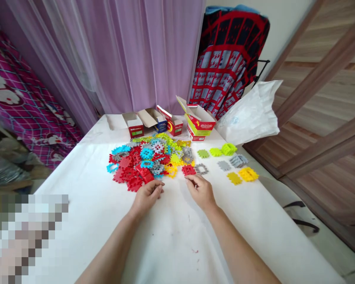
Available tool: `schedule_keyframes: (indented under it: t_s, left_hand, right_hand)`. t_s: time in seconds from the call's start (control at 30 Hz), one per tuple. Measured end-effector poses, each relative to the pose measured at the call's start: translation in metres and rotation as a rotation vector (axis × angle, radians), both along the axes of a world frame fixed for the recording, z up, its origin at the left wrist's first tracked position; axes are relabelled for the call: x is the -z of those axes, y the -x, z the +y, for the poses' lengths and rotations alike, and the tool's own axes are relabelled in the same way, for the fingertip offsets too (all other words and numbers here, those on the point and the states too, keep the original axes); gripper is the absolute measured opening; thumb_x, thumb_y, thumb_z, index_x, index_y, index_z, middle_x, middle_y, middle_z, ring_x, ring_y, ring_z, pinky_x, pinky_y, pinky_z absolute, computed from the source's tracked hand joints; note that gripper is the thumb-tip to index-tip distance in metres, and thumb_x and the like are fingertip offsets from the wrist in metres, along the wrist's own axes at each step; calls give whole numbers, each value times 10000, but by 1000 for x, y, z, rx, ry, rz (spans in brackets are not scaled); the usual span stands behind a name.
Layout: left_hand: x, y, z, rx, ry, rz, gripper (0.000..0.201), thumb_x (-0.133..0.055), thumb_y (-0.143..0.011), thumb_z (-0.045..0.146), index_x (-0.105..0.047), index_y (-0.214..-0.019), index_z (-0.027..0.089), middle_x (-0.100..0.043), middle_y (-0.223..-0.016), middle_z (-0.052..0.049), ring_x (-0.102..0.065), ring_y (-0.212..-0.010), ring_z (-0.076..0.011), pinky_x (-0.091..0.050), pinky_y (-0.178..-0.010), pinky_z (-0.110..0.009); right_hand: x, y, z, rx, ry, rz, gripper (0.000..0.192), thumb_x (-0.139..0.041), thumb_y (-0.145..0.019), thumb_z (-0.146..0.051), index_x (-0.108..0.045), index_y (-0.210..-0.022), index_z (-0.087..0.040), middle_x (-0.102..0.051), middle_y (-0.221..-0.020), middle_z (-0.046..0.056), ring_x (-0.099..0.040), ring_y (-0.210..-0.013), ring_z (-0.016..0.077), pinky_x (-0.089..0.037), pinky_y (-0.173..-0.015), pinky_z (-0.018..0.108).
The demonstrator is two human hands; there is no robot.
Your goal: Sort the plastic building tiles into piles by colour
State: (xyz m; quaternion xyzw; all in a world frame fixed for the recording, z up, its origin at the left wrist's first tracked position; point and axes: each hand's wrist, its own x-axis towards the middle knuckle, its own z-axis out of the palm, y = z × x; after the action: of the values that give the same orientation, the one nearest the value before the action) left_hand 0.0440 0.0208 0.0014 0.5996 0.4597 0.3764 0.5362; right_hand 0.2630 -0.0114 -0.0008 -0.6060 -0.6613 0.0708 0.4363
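Red notched tile (189,170) is lying just ahead of nearer right hand (200,191) — pinch unclear — left hand (147,195) resting half-curled, grip unclear.

Red notched tile (189,170) lying flat; jumbled heap (150,156) of multicoloured notched pieces just left

Looks like a room in a home: purple curtain (144,55) at eleven o'clock, cartoon-print cloth (26,94) at ten, patterned fabric (219,65) at one, wooden doors (316,75) at two.
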Motion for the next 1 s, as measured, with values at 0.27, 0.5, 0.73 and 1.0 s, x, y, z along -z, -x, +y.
schedule_keyframes:
  t_s: [0.27,0.5,0.73,1.0]
  left_hand:
    - [-6,5,4,-53,186,-302,288,-717,-689,389,-664,-858,163,-630,-655,25,-508,-456,-59,-336,-369,-159]
    - [-8,0,11,-97,332,-587,261,-704,-760,329,-646,-954,164,-685,-813,-24,-643,-651,-87,-503,-591,-188]
    - [-7,-23,24,-99,400,-756,202,-657,-821,260,-640,-995,160,-693,-894,-52,-666,-739,-110,-544,-772,-258]
    - [-11,-11,12,-86,363,-713,259,-720,-774,296,-637,-982,165,-700,-894,-44,-670,-736,-117,-544,-757,-269]
  right_hand:
    - [13,32,-7,-136,14,-222,245,-457,-900,-232,-700,-919,-221,-697,-851,48,-647,-795,157,-477,-746,243]
    - [3,63,-12,-156,-119,-262,224,-493,-906,-321,-636,-781,-202,-636,-714,25,-573,-640,130,-428,-644,239]
    - [-9,134,-37,-452,-357,-355,423,-556,-862,-530,-497,-560,-239,-511,-510,-8,-515,-539,143,-354,-564,280]
    - [-2,49,4,237,-51,-167,535,-396,-906,-504,-446,-456,-220,-535,-478,29,-410,-479,118,-335,-536,247]
